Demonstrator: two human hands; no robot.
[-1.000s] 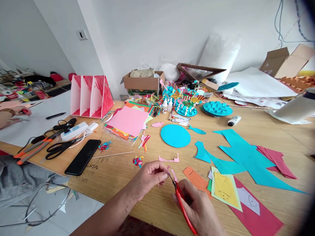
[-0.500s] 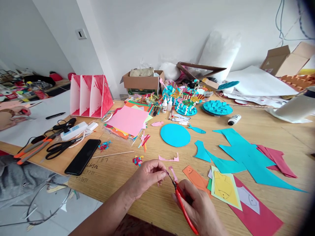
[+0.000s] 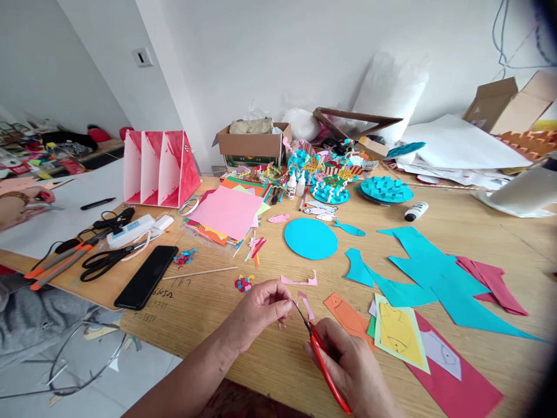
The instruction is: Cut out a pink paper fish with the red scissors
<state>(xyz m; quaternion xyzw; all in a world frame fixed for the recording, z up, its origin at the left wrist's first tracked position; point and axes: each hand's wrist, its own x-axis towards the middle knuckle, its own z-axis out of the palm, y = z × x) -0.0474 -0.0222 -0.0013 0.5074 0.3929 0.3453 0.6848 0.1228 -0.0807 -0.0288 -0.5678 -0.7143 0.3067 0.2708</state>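
Observation:
My right hand (image 3: 346, 363) is wrapped round the red-handled scissors (image 3: 322, 366). Their narrow blades look nearly together, and the tips reach my left fingertips. My left hand (image 3: 272, 307) is closed in a pinch; what sits between thumb and finger is too small and hidden to name. Small pink paper scraps (image 3: 282, 326) lie just below it. Beyond the blades is a pink paper strip (image 3: 306, 305), with a bracket-shaped pink offcut (image 3: 299, 282) farther off. To the right of the scissors lie an orange paper with a drawn fish (image 3: 346, 313) and a yellow one (image 3: 394, 328).
A blue paper oval (image 3: 310, 238) and a pink paper fish (image 3: 279, 218) lie mid-table. Blue offcuts (image 3: 439, 276) spread rightward. At left are a phone (image 3: 147, 277), black scissors (image 3: 107, 262) and a power strip (image 3: 130, 231). Another person's hand (image 3: 37, 194) works far left.
The scissor blades have closed somewhat at my left fingertips. Both hands stay almost in place, and the view has shifted very slightly.

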